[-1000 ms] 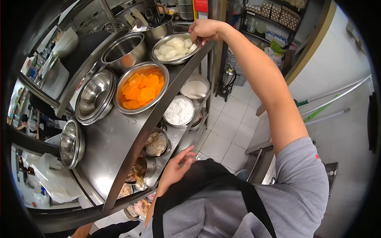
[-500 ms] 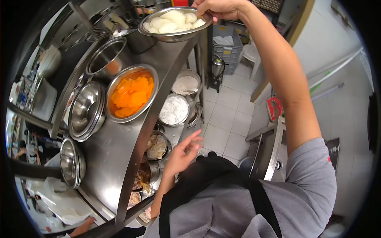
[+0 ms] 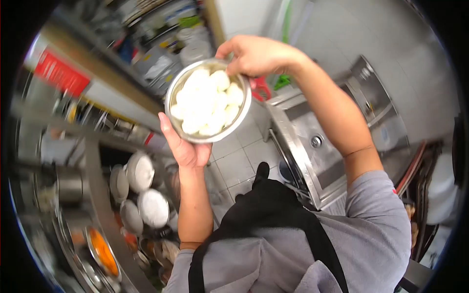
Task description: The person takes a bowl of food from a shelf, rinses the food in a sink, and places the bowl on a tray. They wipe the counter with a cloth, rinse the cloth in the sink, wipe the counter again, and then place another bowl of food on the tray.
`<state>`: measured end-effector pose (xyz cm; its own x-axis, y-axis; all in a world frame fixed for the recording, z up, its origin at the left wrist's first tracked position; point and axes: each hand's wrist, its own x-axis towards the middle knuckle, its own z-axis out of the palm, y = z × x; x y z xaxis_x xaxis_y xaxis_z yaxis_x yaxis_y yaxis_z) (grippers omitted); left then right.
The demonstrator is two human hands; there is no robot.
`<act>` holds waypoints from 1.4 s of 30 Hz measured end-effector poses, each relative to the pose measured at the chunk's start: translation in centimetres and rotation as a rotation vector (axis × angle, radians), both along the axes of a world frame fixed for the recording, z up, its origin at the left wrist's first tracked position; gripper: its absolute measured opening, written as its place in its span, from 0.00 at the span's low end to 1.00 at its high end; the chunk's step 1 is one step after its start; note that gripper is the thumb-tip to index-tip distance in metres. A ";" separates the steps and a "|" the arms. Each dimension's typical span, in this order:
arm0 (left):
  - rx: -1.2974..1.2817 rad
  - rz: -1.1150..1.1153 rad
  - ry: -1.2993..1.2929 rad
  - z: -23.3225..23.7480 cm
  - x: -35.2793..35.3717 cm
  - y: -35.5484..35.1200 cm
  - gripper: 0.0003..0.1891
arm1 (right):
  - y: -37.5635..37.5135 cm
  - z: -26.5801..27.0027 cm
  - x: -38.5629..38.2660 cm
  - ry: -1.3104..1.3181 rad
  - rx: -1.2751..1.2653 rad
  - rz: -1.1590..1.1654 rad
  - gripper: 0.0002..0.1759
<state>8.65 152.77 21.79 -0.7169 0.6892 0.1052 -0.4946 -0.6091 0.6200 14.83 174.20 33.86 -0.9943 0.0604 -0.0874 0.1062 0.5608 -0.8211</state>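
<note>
2 bare hands hold a round stainless-steel bowl (image 3: 221, 136) in the air in front of the person's chest, above the pale tiled floor (image 3: 234, 168) and just left of a steel sink counter (image 3: 312, 141). The bowl has no long axis, being round; its mouth faces up toward the camera, roughly level, and it is heaped with pale white peeled pieces (image 3: 207, 102), too blurred to tell how each one lies. The right hand (image 3: 254, 54) is curled narrow, pinching the far rim. The left hand (image 3: 188, 146) is open wide, its palm cupped against the near underside. 2 steel bowls of white powder (image 3: 154, 207) sit on a lower shelf at the left.
</note>
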 end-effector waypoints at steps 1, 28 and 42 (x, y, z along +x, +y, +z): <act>-0.056 0.001 -0.010 -0.9 0.1 2.9 0.40 | 2.5 -1.3 1.4 -0.029 0.025 -0.068 0.17; -0.399 -1.139 2.469 -16.3 24.5 41.5 0.35 | 17.7 -47.3 14.0 1.731 -1.053 -2.149 0.28; -0.982 -1.575 0.521 -45.6 14.8 42.4 0.20 | 10.5 -43.9 17.5 -0.710 -0.046 -1.912 0.33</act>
<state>23.45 195.12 -23.82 0.4851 0.5277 -0.6973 0.1518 0.7345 0.6614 32.33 184.66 -10.05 0.5246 0.7598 -0.3840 0.6567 -0.6482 -0.3854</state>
